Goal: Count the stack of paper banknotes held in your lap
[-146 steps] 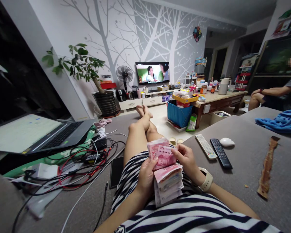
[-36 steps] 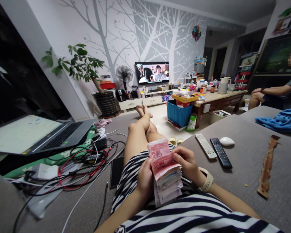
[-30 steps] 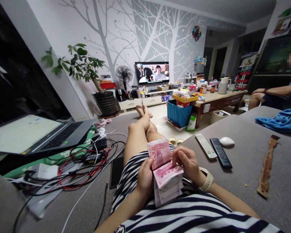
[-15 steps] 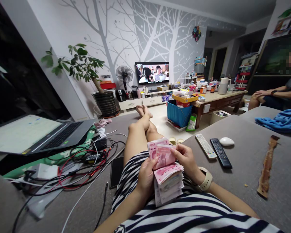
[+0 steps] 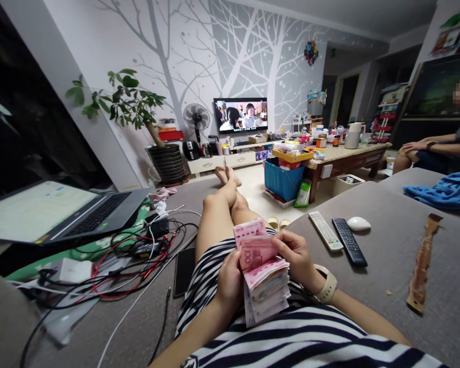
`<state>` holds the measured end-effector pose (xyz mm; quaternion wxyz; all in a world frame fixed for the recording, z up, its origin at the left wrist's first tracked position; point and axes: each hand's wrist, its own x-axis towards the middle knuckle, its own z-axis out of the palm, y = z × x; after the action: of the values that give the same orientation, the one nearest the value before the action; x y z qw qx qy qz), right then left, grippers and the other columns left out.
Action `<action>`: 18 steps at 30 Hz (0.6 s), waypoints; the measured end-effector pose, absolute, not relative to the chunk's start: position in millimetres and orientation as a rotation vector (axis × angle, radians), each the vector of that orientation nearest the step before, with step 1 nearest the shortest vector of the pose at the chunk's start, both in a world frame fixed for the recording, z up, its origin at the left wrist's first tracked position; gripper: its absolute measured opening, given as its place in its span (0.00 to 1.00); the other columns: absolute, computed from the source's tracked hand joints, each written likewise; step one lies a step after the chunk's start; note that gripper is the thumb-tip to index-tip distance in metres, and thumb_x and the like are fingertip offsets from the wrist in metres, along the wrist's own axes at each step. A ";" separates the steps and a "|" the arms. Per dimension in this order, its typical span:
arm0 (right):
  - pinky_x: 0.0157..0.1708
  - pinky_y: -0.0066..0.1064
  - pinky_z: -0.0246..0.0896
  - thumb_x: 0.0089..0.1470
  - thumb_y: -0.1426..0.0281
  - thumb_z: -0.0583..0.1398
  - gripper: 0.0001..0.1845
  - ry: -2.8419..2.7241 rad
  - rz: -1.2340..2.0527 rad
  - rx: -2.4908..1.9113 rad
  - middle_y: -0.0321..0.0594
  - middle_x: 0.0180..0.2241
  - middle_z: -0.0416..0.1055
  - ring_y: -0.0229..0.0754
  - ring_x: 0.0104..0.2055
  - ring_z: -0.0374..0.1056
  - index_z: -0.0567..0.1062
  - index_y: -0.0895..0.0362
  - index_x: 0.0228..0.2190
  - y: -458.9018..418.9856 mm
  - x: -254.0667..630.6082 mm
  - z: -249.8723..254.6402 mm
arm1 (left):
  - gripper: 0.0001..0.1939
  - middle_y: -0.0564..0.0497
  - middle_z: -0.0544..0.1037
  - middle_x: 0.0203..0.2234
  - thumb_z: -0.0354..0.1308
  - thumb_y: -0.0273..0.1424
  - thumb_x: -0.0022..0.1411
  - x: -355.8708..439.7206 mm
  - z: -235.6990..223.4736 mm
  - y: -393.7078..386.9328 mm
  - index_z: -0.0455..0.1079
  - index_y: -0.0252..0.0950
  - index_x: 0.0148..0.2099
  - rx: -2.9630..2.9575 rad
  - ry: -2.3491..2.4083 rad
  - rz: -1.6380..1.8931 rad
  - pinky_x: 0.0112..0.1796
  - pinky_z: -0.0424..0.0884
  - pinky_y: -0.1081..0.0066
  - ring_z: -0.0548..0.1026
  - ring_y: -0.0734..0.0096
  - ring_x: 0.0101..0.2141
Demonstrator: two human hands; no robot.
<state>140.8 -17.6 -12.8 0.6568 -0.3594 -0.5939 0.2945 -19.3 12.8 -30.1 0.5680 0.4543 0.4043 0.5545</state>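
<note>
A thick stack of banknotes [image 5: 270, 283], folded over and pink on top, rests above my lap on the striped cloth. My left hand [image 5: 230, 276] grips the stack along its left side, with the thumb at the upper notes. Between the thumb and fingers of my right hand [image 5: 293, 250] is the right edge of a pink banknote [image 5: 256, 250], raised across the stack. Another pink note [image 5: 249, 228] stands up behind it, marked 100. A pale watch [image 5: 327, 286] is on my right wrist.
To the right lie a white remote [image 5: 325, 231], a black remote [image 5: 348, 241], a white mouse [image 5: 359, 224] and a brown wooden piece [image 5: 424, 263]. Tangled cables [image 5: 138, 255], a laptop [image 5: 95, 214] and a dark phone [image 5: 184, 272] are on the left. A person [image 5: 444, 145] sits at far right.
The pink note in my right hand has tilted and bent over the stack. My left thumb has shifted back slightly, and my right hand has moved a little.
</note>
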 end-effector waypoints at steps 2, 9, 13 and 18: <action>0.26 0.29 0.51 0.58 0.58 0.61 0.19 -1.340 0.680 -0.801 0.32 0.20 0.60 0.36 0.24 0.54 0.70 0.57 0.21 -17.2 140.5 -13.6 | 0.16 0.56 0.82 0.28 0.59 0.48 0.53 -21.2 -32.3 13.5 0.71 0.44 0.22 1.112 0.982 1.312 0.37 0.81 0.53 0.81 0.50 0.45; 0.25 0.28 0.54 0.57 0.57 0.62 0.17 -1.318 0.719 -0.802 0.34 0.22 0.65 0.37 0.25 0.57 0.73 0.57 0.26 -16.0 139.7 -18.4 | 0.13 0.56 0.80 0.24 0.58 0.40 0.57 -24.2 -27.0 8.9 0.73 0.45 0.22 1.234 1.044 1.320 0.35 0.79 0.54 0.81 0.56 0.32; 0.25 0.28 0.53 0.57 0.56 0.61 0.18 -1.315 0.718 -0.805 0.33 0.22 0.64 0.36 0.24 0.56 0.73 0.57 0.25 -16.5 139.6 -17.6 | 0.14 0.56 0.80 0.24 0.58 0.41 0.58 -22.5 -22.2 6.6 0.73 0.44 0.22 1.219 1.059 1.312 0.35 0.79 0.55 0.80 0.57 0.32; 0.25 0.28 0.51 0.58 0.57 0.61 0.17 -1.319 0.704 -0.790 0.33 0.22 0.62 0.36 0.24 0.55 0.72 0.57 0.24 -17.3 139.7 -15.1 | 0.15 0.57 0.80 0.23 0.60 0.44 0.56 -21.5 -21.7 5.1 0.73 0.43 0.22 1.158 1.008 1.321 0.32 0.79 0.60 0.80 0.60 0.30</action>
<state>139.7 -17.3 -15.1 0.6635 -0.3496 -0.5835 0.3114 -21.5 5.1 -21.7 0.5297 0.4849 0.4223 0.5531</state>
